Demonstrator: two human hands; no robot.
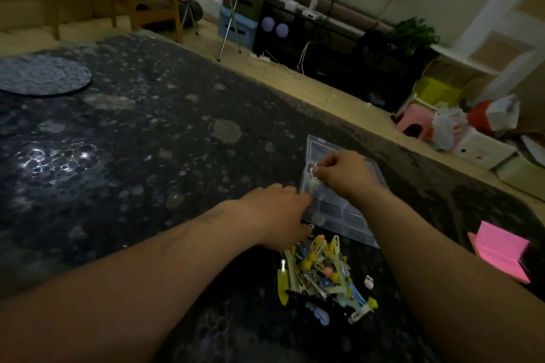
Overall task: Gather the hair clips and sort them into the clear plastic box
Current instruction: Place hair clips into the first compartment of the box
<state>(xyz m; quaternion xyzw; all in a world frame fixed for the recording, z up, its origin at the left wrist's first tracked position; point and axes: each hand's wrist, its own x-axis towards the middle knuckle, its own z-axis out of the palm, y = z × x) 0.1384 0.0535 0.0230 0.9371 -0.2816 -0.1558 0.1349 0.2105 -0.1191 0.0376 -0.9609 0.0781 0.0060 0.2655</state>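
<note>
Hair clips point(321, 277): mostly unsorted, heaped.
Left hand point(277, 215): on heap, grip hidden.
Right hand point(345, 169): pinching pale clip point(313, 184) over clear plastic box point(333, 209).

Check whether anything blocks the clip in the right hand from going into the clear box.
Nothing visible does. The right hand pinches a pale clip just above the clear plastic box, whose compartments look uncovered below it. The left hand is off to the side, at the pile of clips.
</note>
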